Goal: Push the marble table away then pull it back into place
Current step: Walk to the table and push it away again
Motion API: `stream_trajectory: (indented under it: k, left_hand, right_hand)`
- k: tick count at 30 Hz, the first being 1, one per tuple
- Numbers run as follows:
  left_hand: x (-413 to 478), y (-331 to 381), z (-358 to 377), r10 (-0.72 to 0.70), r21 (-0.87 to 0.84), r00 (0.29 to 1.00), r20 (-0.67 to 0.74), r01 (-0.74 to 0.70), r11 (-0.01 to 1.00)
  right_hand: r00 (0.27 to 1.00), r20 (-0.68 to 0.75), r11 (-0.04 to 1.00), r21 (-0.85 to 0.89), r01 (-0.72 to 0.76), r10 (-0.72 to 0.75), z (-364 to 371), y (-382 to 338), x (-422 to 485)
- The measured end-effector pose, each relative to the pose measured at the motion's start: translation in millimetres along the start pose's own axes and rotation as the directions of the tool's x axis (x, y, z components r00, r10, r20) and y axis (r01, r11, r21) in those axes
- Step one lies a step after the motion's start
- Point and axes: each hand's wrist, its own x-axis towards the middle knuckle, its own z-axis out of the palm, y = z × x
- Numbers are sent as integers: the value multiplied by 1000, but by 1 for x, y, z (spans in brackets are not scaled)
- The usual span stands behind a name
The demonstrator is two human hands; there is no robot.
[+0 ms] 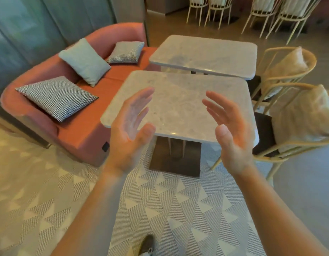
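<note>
A shoe (147, 244) shows at the bottom edge on the patterned rug (160, 209), and both bare forearms reach forward from there. The left hand (130, 130) and right hand (228, 126) are spread wide, palms turned toward each other, fingers straight and a little apart. Both are empty and appear to hang in the air over the near edge of the bench (178, 100) without touching it. The left one is blurred, so its exact finger spacing is hard to read. This looks like the reach before a grip. Whether the push or the pull comes next cannot be told from here, though the raised palms suggest the push has not begun. The next move calls for both hands to come down on the near edge, one toward each corner, and press evenly so the heavy top slides straight and does not twist on its dark square base (175, 159). The bench stands on the rug's far edge, with the orange sofa (82, 137) just beside it on the left and a cane chair (293, 126) just beside it on the right. A second bench (204, 54) sits right behind it with only a narrow gap between them, so a push has little room. More chairs (282, 17) stand well beyond.
</note>
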Motion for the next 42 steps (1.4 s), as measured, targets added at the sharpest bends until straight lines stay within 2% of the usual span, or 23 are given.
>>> stream_trajectory:
  k: [4, 9, 16, 20, 23, 26, 29, 31, 33, 42]
  left_hand:
    - [31, -111, -17, -77, 2, 995, 61, 77, 997]
    - [48, -268, -49, -180, 105, 969, 167, 164, 981]
    - [59, -398, -65, -157, 323, 955, 252, 70, 944]
    - [67, -440, -66, -135, 494, 942, 308, -37, 869]
    - [74, -462, -71, -155, 705, 920, 359, -158, 691]
    - [71, -471, -69, -265, 854, 894, 362, -204, 478]
    - [79, -476, -72, -363, 899, 845, 393, -270, 344]
    - [90, -480, -76, -406, 904, 821, 400, -281, 323]
    - [96, -483, -77, -397, 903, 823, 407, -297, 310]
    - [93, -493, -77, -274, 893, 855, 440, -384, 235]
  right_hand:
    - [992, -59, 987, -109, -118, 112, 29, 94, 17]
    - [972, -80, 949, -212, -233, 221, 57, 232, 16]
    - [956, 5, 884, -383, -268, 292, 80, 368, 19]
    - [949, 45, 837, -486, -251, 311, 82, 405, 27]
    - [955, 101, 751, -643, -153, 280, 82, 417, 27]
    - [962, 156, 586, -810, -5, 223, 77, 424, 22]
    - [931, 139, 347, -938, 14, 337, 71, 425, 24]
    - [881, 143, 245, -969, 31, 451, 66, 426, 29]
    - [857, 156, 201, -978, 62, 492, 62, 428, 32]
    - [895, 156, 137, -985, 108, 418, 63, 437, 30]
